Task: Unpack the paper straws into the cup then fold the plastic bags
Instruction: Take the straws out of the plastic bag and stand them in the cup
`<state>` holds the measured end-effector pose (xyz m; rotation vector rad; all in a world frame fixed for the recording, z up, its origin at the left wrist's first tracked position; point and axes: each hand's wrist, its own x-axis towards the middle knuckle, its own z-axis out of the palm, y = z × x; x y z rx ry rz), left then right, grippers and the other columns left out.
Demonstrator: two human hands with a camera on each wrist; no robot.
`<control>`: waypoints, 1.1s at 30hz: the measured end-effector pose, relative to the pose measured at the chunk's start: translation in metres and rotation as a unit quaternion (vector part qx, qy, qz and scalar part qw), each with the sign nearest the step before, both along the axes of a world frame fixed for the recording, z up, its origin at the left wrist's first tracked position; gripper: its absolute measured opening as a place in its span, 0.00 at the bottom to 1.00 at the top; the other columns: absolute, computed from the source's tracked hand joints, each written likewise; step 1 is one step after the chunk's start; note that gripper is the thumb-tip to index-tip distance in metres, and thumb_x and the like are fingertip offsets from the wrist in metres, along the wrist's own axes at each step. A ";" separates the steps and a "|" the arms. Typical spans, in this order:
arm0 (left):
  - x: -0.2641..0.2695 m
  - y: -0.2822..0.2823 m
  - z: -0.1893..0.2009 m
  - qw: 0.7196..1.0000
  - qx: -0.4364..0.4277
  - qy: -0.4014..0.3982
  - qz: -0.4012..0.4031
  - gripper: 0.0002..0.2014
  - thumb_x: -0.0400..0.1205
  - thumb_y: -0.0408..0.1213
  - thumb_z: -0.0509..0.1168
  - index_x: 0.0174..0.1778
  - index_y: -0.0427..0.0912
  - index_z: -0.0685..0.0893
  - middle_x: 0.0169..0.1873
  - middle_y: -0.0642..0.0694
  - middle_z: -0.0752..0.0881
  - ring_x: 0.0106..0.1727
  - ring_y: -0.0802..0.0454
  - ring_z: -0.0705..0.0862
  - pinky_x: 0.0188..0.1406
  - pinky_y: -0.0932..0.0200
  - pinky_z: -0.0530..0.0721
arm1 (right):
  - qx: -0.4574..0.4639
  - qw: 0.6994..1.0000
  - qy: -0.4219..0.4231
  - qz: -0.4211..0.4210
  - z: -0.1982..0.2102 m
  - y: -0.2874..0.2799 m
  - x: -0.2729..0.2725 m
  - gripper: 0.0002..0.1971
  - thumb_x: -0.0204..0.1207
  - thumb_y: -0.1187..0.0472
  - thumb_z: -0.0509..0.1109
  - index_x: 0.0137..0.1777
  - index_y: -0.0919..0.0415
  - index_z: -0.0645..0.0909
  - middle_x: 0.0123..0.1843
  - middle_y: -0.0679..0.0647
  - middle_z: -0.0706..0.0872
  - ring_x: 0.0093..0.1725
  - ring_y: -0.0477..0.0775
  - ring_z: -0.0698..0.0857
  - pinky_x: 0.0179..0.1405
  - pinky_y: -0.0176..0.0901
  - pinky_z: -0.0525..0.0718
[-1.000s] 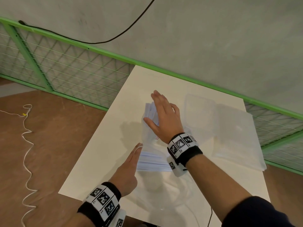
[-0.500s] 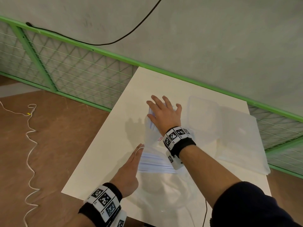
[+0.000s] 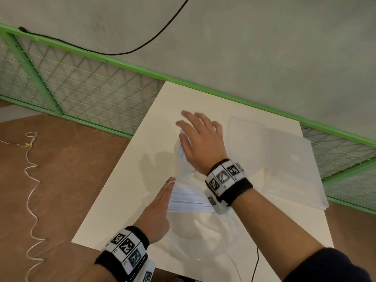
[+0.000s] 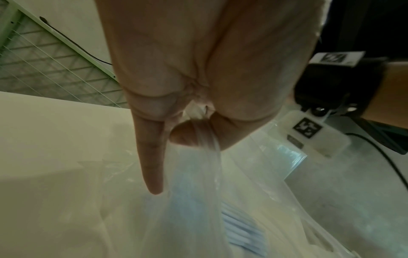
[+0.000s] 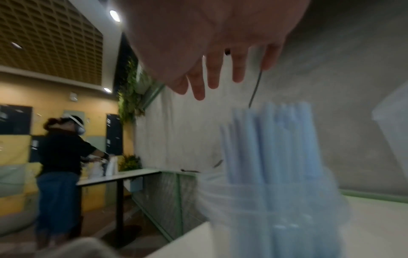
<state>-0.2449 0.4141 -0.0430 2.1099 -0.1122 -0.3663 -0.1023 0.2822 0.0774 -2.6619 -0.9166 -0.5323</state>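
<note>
Pale blue paper straws [image 5: 276, 148] stand upright in a clear cup [image 5: 264, 218] on the white table [image 3: 126, 190]. My right hand [image 3: 193, 125] hovers over their tops, fingers straight and spread, holding nothing. In the head view the cup [image 3: 181, 157] is mostly hidden under that hand. More straws [image 3: 187, 202] lie inside a clear plastic bag [image 3: 203, 237] near the front edge. My left hand [image 3: 169, 183] is at the bag's left side. In the left wrist view my left hand [image 4: 187, 136] pinches bunched film of the plastic bag [image 4: 192, 200], index finger pointing down.
Flat clear plastic bags [image 3: 289, 165] and a clear lid-like sheet [image 3: 246, 135] lie on the table's right half. A green mesh fence [image 3: 81, 88] runs behind. A white cord [image 3: 30, 180] lies on the floor. Another person [image 5: 61, 157] works at a distant table.
My right hand has drawn back slightly from lying flat on the straw tops and now has its fingers spread above them. My left hand has stayed at the bag.
</note>
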 end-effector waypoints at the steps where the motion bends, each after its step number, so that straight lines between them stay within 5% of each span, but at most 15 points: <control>1: 0.000 -0.001 0.001 1.000 0.001 0.003 0.000 0.54 0.67 0.15 0.52 0.82 0.64 0.39 0.80 0.74 0.39 0.82 0.68 0.50 0.79 0.61 0.66 | 0.055 0.997 -0.015 0.042 0.002 0.001 -0.016 0.16 0.76 0.65 0.63 0.61 0.58 0.83 0.66 0.54 0.84 0.60 0.63 0.84 0.51 0.58 0.82; 3: 0.000 -0.004 0.004 1.000 0.016 0.015 0.007 0.52 0.70 0.17 0.53 0.82 0.64 0.41 0.80 0.74 0.41 0.76 0.67 0.61 0.69 0.69 0.70 | 0.081 0.991 0.006 0.103 -0.004 0.002 -0.056 0.15 0.68 0.69 0.58 0.49 0.61 0.83 0.46 0.56 0.87 0.37 0.62 0.86 0.24 0.51 0.82; 5: 0.000 -0.007 0.006 0.999 0.026 0.027 0.028 0.46 0.73 0.19 0.57 0.84 0.55 0.48 0.83 0.59 0.54 0.71 0.60 0.71 0.63 0.70 0.72 | 0.028 0.990 0.080 0.111 -0.018 0.000 -0.092 0.13 0.65 0.65 0.56 0.46 0.60 0.79 0.36 0.56 0.83 0.26 0.61 0.81 0.16 0.47 0.75; 7: 0.000 -0.008 0.006 0.999 0.005 0.027 0.033 0.46 0.74 0.17 0.59 0.85 0.53 0.49 0.84 0.55 0.56 0.79 0.58 0.66 0.71 0.70 0.67 | -0.080 0.969 0.226 0.067 -0.036 -0.004 -0.111 0.13 0.67 0.65 0.59 0.51 0.62 0.78 0.40 0.59 0.84 0.31 0.64 0.83 0.23 0.48 0.73; 9: -0.001 -0.009 0.004 1.000 -0.001 0.025 -0.003 0.53 0.69 0.14 0.55 0.84 0.59 0.41 0.84 0.63 0.44 0.83 0.66 0.50 0.79 0.69 0.59 | -0.196 0.933 0.302 -0.003 -0.071 -0.014 -0.115 0.15 0.73 0.69 0.61 0.60 0.63 0.76 0.51 0.60 0.83 0.47 0.67 0.83 0.34 0.51 0.74; 12: 0.001 -0.012 0.002 1.000 0.008 0.016 -0.018 0.55 0.67 0.14 0.54 0.84 0.60 0.38 0.83 0.66 0.40 0.84 0.66 0.47 0.82 0.57 0.64 | -0.234 0.928 0.285 -0.052 -0.116 -0.030 -0.115 0.24 0.68 0.69 0.72 0.65 0.61 0.78 0.58 0.58 0.83 0.52 0.64 0.83 0.40 0.55 0.82; 16: 0.000 -0.014 0.003 1.000 0.004 0.009 -0.015 0.55 0.67 0.15 0.53 0.84 0.61 0.39 0.83 0.68 0.41 0.84 0.65 0.49 0.81 0.54 0.67 | -0.243 0.935 0.246 -0.082 -0.152 -0.039 -0.115 0.28 0.52 0.63 0.84 0.56 0.57 0.86 0.48 0.53 0.87 0.42 0.59 0.86 0.34 0.50 0.85; 21: 0.002 -0.013 0.006 1.000 0.011 0.000 -0.011 0.55 0.66 0.14 0.53 0.85 0.58 0.41 0.83 0.66 0.43 0.84 0.67 0.47 0.81 0.54 0.66 | -0.242 0.937 0.234 -0.090 -0.161 -0.041 -0.119 0.19 0.51 0.61 0.83 0.45 0.55 0.87 0.43 0.52 0.85 0.40 0.57 0.85 0.34 0.50 0.85; 26: 0.003 -0.010 0.007 1.000 0.012 0.002 -0.013 0.55 0.66 0.14 0.53 0.85 0.58 0.41 0.83 0.67 0.42 0.84 0.66 0.47 0.80 0.54 0.67 | -0.218 0.940 0.246 -0.096 -0.166 -0.039 -0.116 0.26 0.52 0.63 0.81 0.54 0.57 0.84 0.44 0.53 0.87 0.41 0.58 0.86 0.38 0.51 0.85; 31: 0.006 -0.008 0.011 1.000 0.016 0.002 -0.017 0.54 0.67 0.14 0.53 0.85 0.57 0.41 0.84 0.65 0.43 0.84 0.63 0.49 0.79 0.55 0.68 | -0.233 0.929 0.270 -0.099 -0.162 -0.039 -0.112 0.19 0.54 0.63 0.78 0.48 0.57 0.84 0.44 0.53 0.84 0.42 0.59 0.84 0.39 0.52 0.83; 33: 0.007 -0.007 0.010 1.000 0.019 0.002 -0.021 0.54 0.66 0.14 0.54 0.85 0.56 0.41 0.84 0.65 0.43 0.84 0.63 0.49 0.80 0.55 0.68 | -0.238 0.926 0.279 -0.088 -0.158 -0.037 -0.110 0.18 0.63 0.64 0.73 0.54 0.59 0.81 0.51 0.56 0.84 0.49 0.61 0.83 0.49 0.54 0.81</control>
